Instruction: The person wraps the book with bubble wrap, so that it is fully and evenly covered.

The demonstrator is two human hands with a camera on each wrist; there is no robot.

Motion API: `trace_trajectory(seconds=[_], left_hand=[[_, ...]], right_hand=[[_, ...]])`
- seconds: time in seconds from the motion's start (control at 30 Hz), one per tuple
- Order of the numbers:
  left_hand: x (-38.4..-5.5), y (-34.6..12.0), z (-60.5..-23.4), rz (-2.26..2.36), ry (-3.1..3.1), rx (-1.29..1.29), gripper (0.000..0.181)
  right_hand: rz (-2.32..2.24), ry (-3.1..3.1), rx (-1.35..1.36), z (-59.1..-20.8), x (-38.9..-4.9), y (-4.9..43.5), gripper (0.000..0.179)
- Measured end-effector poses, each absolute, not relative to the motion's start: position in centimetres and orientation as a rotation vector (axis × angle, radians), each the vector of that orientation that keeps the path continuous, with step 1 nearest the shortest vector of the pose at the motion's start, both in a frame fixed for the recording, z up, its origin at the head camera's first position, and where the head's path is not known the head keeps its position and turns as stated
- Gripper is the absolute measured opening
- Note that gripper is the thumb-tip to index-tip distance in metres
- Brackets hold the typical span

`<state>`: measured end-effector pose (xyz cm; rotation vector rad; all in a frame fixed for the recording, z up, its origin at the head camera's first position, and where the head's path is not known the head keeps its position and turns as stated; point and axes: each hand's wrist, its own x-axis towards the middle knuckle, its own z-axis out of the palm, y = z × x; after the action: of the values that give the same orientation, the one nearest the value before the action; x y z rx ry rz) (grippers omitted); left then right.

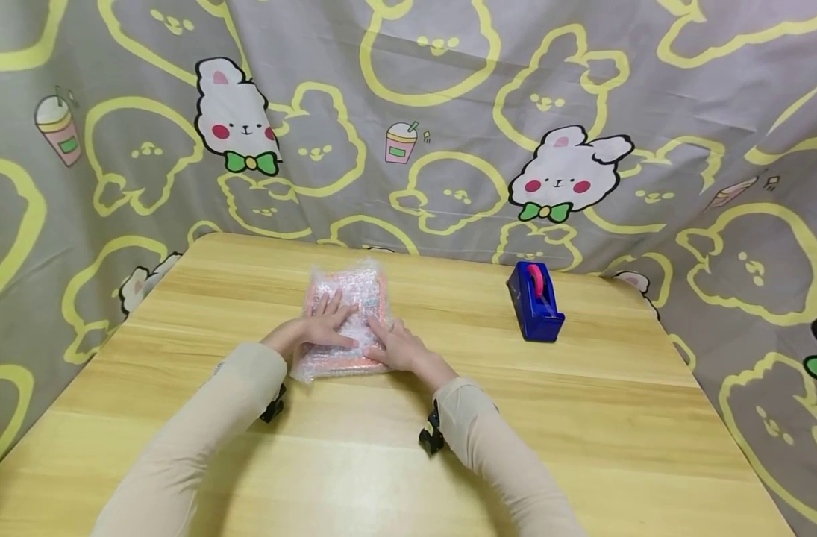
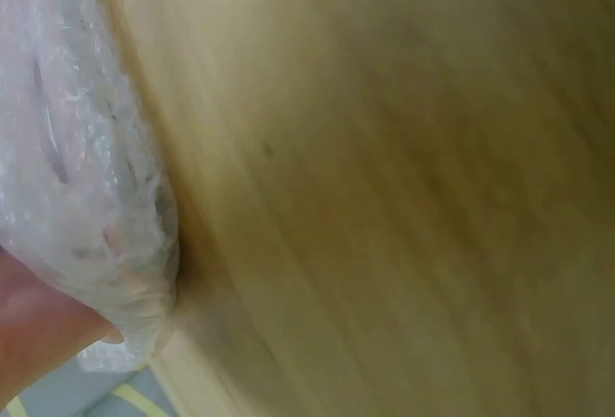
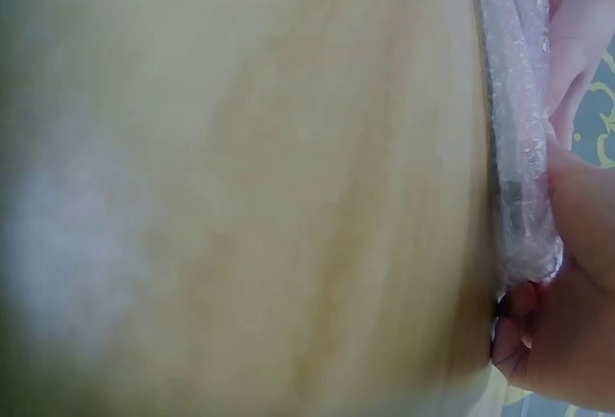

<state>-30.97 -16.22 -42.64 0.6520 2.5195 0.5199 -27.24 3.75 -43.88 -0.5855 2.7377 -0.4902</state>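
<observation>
A flat rectangular package in clear bubble wrap [image 1: 344,363] lies on the table, with an orange-pink border showing through. What is inside cannot be made out. My left hand [image 1: 324,326] rests on top of it with the fingers spread. At the right edge, my right hand [image 1: 403,349] holds the package, its thumb over the top. Curled fingers [image 3: 519,335] show beside that edge in the right wrist view. In the left wrist view, part of the left hand [image 2: 43,321] lies against the crinkled wrap [image 2: 125,196].
A blue tape dispenser [image 1: 537,317] with a pink-cored roll stands at the right rear of the wooden table [image 1: 354,455]. A grey curtain [image 1: 448,97] with yellow outlines and cartoon rabbits hangs behind the table and along both sides.
</observation>
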Motion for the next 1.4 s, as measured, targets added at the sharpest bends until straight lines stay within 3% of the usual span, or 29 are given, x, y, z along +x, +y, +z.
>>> trace_trajectory(seconds=[0.27,1.4], left_hand=[[-30.97,-16.56,-42.44,0.529,2.52,0.635,0.086],[-30.64,-16.05,-42.16,0.474,2.562,0.628,0.084]], right_hand=[[-0.402,2.755,-0.658,-43.81,-27.33,3.42,0.059],[-0.555,2.652,-0.596,-43.38,-27.13,4.17,0.075]])
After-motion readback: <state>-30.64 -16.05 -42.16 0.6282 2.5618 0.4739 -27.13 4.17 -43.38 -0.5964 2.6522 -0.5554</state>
